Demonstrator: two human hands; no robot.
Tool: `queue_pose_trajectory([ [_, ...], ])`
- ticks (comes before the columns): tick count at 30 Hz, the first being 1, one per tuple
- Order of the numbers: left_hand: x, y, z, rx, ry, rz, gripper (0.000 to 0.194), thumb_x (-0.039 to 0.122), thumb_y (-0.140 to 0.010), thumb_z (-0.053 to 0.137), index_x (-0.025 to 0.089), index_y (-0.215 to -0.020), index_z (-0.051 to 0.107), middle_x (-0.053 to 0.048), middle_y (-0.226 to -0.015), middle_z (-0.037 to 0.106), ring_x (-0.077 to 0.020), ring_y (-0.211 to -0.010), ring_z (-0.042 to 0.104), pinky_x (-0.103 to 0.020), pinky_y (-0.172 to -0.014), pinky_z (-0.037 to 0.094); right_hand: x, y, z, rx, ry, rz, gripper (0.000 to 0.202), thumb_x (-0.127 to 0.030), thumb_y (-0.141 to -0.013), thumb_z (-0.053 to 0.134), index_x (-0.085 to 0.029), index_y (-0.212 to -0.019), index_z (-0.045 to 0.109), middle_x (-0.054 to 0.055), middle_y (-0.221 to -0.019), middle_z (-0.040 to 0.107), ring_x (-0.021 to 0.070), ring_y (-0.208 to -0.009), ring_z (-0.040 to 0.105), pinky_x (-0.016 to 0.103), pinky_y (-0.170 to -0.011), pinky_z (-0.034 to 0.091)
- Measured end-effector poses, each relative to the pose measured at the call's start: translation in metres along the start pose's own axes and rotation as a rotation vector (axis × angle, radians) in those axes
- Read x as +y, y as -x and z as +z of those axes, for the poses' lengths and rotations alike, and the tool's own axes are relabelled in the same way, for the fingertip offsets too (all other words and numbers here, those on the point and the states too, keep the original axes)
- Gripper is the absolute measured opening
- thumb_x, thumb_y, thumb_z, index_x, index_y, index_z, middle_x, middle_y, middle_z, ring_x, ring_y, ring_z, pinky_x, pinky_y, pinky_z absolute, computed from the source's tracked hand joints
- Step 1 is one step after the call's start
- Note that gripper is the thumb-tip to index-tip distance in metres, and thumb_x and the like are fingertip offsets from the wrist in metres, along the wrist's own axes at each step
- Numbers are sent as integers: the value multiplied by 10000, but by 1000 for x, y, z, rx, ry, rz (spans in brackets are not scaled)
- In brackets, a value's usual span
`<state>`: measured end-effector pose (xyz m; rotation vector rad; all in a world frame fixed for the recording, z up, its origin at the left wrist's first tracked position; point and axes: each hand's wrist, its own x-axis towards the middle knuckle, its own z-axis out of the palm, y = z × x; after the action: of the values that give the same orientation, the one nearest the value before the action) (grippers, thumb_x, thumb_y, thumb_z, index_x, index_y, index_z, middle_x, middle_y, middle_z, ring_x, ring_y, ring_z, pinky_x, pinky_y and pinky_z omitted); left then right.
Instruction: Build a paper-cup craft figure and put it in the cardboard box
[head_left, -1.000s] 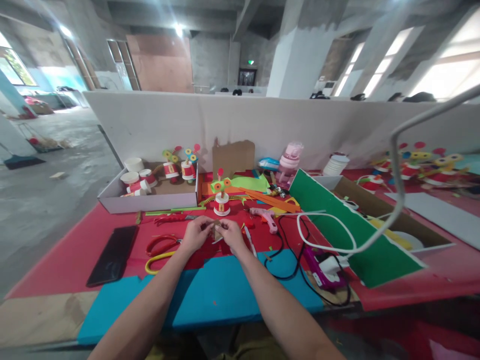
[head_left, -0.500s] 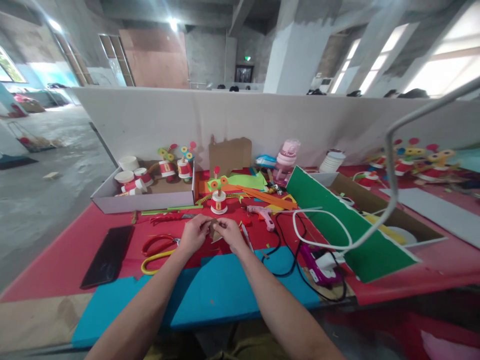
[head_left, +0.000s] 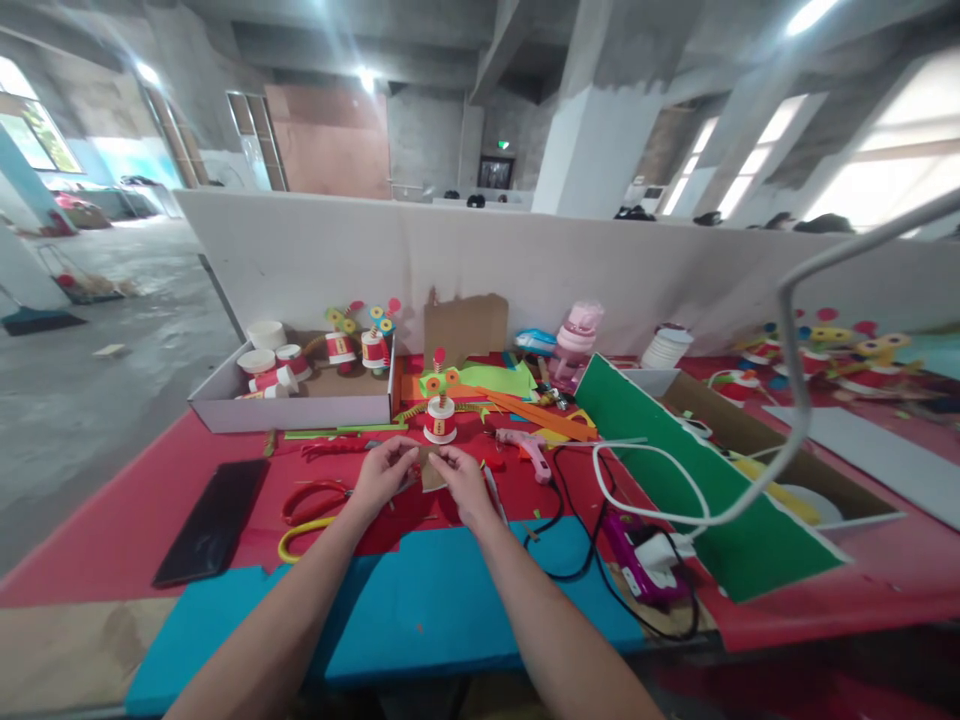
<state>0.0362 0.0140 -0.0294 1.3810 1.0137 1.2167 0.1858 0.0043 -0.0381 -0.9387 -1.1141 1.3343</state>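
My right hand (head_left: 463,482) pinches a small brown cardboard piece (head_left: 431,472) between thumb and fingers. Close to its left side, my left hand (head_left: 384,476) has thumb and fingertips drawn together; anything between them is too small to make out. Just beyond both hands a red and white cup figure (head_left: 440,422) with green and orange eyes and a red top stands upright. Left of my left hand lie scissors (head_left: 304,525) with red and yellow handles. A pink glue gun (head_left: 529,450) rests to the right of my right hand.
A white box (head_left: 300,412) with cup figures stands back left. A black phone (head_left: 214,522) lies at left, blue foam (head_left: 450,590) along the front edge. Right are a green panel (head_left: 697,480), a purple power strip (head_left: 646,570) and looping cables.
My left hand has moved slightly away from the cardboard piece, which stays in my right hand. The camera view has tilted up a little, so the table sits lower.
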Motion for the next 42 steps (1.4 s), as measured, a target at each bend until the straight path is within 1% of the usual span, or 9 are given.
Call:
queue_pose_trajectory([
  [5, 2, 0, -2, -49, -69, -27, 248, 386, -731, 665, 158, -786, 585, 42, -552, 578, -81, -433, 504, -188, -433, 394, 4, -1, -1, -2, 74, 6, 285, -446, -676, 693, -178, -768, 658, 4, -681, 654, 162, -640, 575, 266, -613, 452],
  [9, 4, 1, -2, -107, -87, -28, 240, 374, -729, 666, 160, -801, 584, 41, -575, 593, -90, -463, 538, -204, -474, 424, 1, -1, -1, 8, 142, 25, 340, -504, -658, 700, -175, -730, 656, 9, -671, 653, 168, -644, 582, 258, -587, 448],
  [12, 1, 0, -2, -76, -41, -19, 238, 379, -740, 650, 164, -811, 577, 41, -564, 594, -94, -447, 533, -212, -475, 423, -3, 0, 1, 10, 4, 91, 475, -631, -749, 556, -170, -818, 654, 43, -731, 675, 185, -677, 619, 273, -591, 474],
  [14, -3, -2, -2, -32, -60, 4, 212, 369, -749, 632, 171, -786, 566, 40, -554, 590, -101, -449, 534, -218, -479, 425, -4, 1, 2, -15, -93, 142, 511, -649, -774, 507, -170, -891, 643, 58, -787, 686, 189, -692, 635, 283, -602, 492],
  [18, -8, -2, -5, 47, -332, 124, 108, 278, -770, 600, 171, -757, 600, 22, -622, 621, -114, -544, 569, -220, -539, 439, -1, 0, -1, -15, 17, 111, 364, -462, -665, 700, -177, -886, 650, 26, -765, 679, 178, -669, 619, 278, -600, 490],
  [21, -5, -1, -6, 66, -510, 247, 58, 214, -771, 604, 168, -749, 632, -2, -693, 650, -129, -646, 589, -230, -613, 447, 3, -2, -5, 55, 235, -26, 235, -371, -677, 682, -172, -801, 674, 27, -742, 686, 181, -687, 619, 279, -631, 482],
  [25, 2, 0, -8, 26, -623, 357, 74, 171, -794, 607, 169, -816, 678, -31, -773, 675, -140, -725, 601, -238, -665, 452, 4, -4, -9, 47, 382, -140, 159, -323, -718, 636, -178, -767, 677, 39, -742, 703, 186, -694, 638, 292, -664, 493],
  [32, 7, 1, -9, -38, -649, 350, 118, 136, -815, 591, 172, -845, 700, -45, -800, 688, -149, -747, 620, -244, -684, 465, -2, -1, -9, 4, 507, -198, 148, -316, -772, 591, -195, -757, 674, 42, -746, 709, 195, -706, 654, 291, -658, 497],
  [42, 11, 5, -5, -83, -732, 351, 122, 67, -767, 587, 165, -746, 656, -22, -731, 648, -137, -697, 585, -224, -645, 424, -10, 4, -4, 71, 701, -185, 85, -226, -747, 613, -201, -681, 661, 43, -680, 706, 200, -645, 646, 286, -615, 465],
])
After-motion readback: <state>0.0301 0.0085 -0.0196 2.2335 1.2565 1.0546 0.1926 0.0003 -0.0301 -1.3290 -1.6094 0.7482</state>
